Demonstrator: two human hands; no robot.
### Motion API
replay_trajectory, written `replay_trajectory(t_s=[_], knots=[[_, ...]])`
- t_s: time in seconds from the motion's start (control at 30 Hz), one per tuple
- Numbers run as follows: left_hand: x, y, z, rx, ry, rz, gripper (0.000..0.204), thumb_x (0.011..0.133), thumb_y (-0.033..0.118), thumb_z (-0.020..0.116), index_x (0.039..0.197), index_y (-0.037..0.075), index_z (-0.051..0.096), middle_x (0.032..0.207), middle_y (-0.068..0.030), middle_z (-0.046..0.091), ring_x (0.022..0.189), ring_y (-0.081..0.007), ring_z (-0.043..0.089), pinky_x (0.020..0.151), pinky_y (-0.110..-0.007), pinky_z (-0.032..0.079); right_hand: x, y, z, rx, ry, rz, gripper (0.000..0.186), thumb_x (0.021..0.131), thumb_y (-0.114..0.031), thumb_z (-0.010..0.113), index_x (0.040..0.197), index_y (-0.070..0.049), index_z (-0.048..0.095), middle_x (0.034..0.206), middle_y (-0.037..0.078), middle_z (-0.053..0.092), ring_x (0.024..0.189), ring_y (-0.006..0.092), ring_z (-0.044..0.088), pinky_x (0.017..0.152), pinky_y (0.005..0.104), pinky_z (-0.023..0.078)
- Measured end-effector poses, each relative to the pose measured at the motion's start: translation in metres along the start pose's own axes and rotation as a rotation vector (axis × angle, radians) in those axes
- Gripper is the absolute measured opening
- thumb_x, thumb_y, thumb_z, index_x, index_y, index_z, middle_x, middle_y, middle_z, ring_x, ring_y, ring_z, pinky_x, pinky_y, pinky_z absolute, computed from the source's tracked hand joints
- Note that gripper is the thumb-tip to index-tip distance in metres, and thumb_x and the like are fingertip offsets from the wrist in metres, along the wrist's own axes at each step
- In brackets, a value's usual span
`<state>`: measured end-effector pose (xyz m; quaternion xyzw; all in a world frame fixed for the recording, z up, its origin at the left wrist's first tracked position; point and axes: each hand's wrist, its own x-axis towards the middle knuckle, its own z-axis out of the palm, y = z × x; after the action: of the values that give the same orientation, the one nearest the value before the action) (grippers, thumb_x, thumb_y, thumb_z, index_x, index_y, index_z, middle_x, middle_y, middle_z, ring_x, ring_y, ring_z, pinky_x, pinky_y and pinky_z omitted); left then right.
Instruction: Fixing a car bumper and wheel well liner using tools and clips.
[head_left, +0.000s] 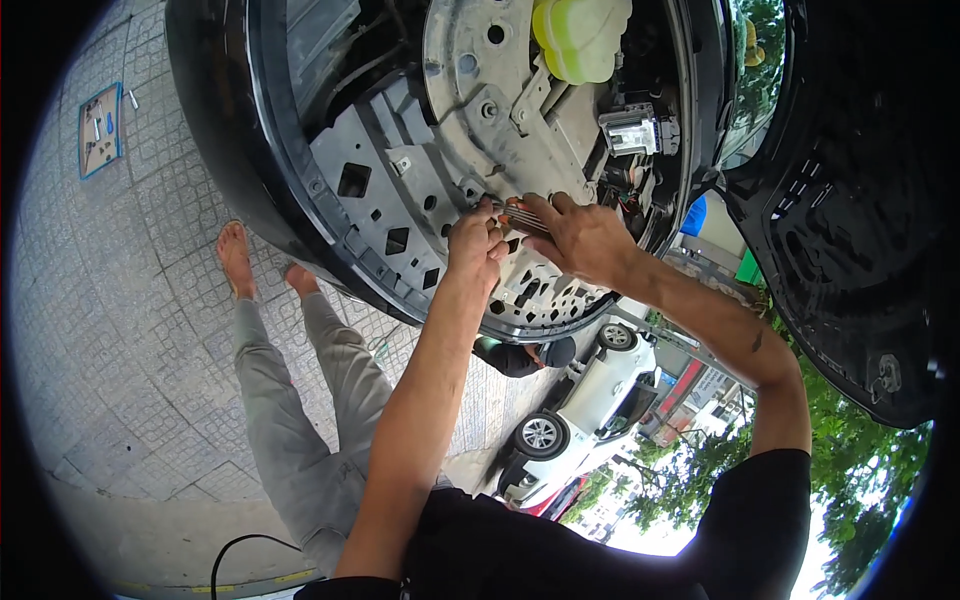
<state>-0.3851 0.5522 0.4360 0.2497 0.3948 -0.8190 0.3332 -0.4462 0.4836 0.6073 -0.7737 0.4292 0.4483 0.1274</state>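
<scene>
I am looking at the grey underside panel (400,150) of a car's front end, full of square cut-outs and bolts. My right hand (585,238) is closed around a tool with a striped dark-and-light handle (523,216), held against the panel. My left hand (474,238) sits just left of it, fingers pinched at the tool's tip by a fastener spot; what it pinches is hidden. Both forearms rise from the lower edge, and the two hands touch.
A yellow-green fluid reservoir (580,35) and a white connector block (630,130) sit above the hands. The black bumper rim (250,190) curves left; a black panel (850,200) fills the right. My legs lie on paving, beside a blue-edged tray (100,130), another person (520,355) and a white car (590,400).
</scene>
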Motion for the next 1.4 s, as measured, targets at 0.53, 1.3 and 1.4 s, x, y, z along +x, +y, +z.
replay_trajectory(t_s=[0.53,1.3,1.4], knots=[[-0.157,0.126,-0.039,0.838,0.058,0.376,0.029,0.101,0.032,0.056,0.095,0.004,0.062,0.074,0.0013,0.048,0.056,-0.0090,0.045,0.044,-0.022,0.030,0.001,0.004,0.023,0.339,0.039,0.143,0.041,0.098,-0.040,0.050,0.107,-0.002,0.064,0.103,0.022,0.069,0.093,0.0379,0.069,0.081,0.0468,0.054],[-0.326,0.091,0.232,1.008,-0.699,0.863,0.035,0.103,0.016,0.054,0.126,-0.009,0.050,0.076,0.0010,0.040,0.064,-0.0065,0.034,0.054,-0.020,0.033,-0.058,-0.065,0.074,0.988,0.375,0.674,0.050,0.093,-0.049,0.055,0.114,-0.005,0.066,0.109,0.017,0.071,0.104,0.0307,0.068,0.087,0.0433,0.054],[-0.464,0.057,0.255,1.089,-1.349,1.203,0.021,0.096,0.023,0.065,0.102,0.003,0.062,0.068,0.0047,0.034,0.059,-0.0060,0.030,0.050,-0.024,0.023,-0.108,-0.084,0.098,1.291,0.581,0.678,0.055,0.094,-0.054,0.054,0.120,-0.006,0.061,0.102,0.021,0.071,0.101,0.0377,0.067,0.086,0.0470,0.052]])
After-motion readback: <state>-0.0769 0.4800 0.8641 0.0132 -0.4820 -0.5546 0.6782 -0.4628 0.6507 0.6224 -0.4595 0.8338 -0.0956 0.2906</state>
